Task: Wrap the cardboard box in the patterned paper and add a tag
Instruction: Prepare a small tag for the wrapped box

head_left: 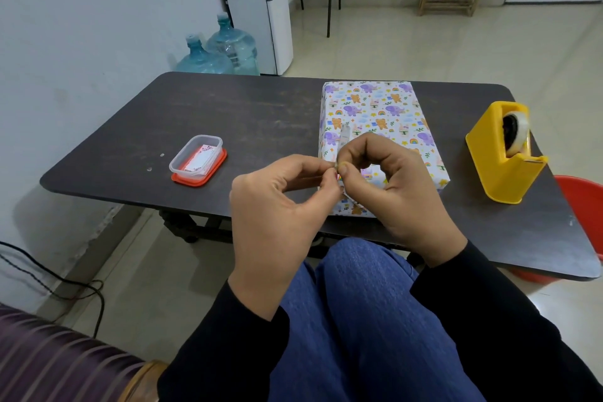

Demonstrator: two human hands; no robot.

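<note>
Now, keep the tape strip (345,135) upright and off itself: pinched at its lower end between thumb and forefinger of the left hand (280,202) and of the right hand (391,179), other fingers loosely curled, nothing else held. Hold both pinches light and right at the tape's end, so as not to foul the sticky side. Probably meant for fixing the tag, judging by the finished look of the wrapping. Look left of the cardboard box (375,127) for the tag (200,158) — seemingly the small white card with pink print, lying in a clear container (182,163) set on its red lid. Lay the tape half on card, half on paper, then press flat from the middle outward.

Cardboard box: fully covered in patterned paper (398,98), white with purple elephants, orange bears, rainbows and stars. Lying flat on the dark tabletop (228,108), just beyond the hands, near left corner hidden behind them. Edges crisp, no bare cardboard showing. Right of the box, well apart — a yellow tape dispenser (496,166) with its roll.
</note>
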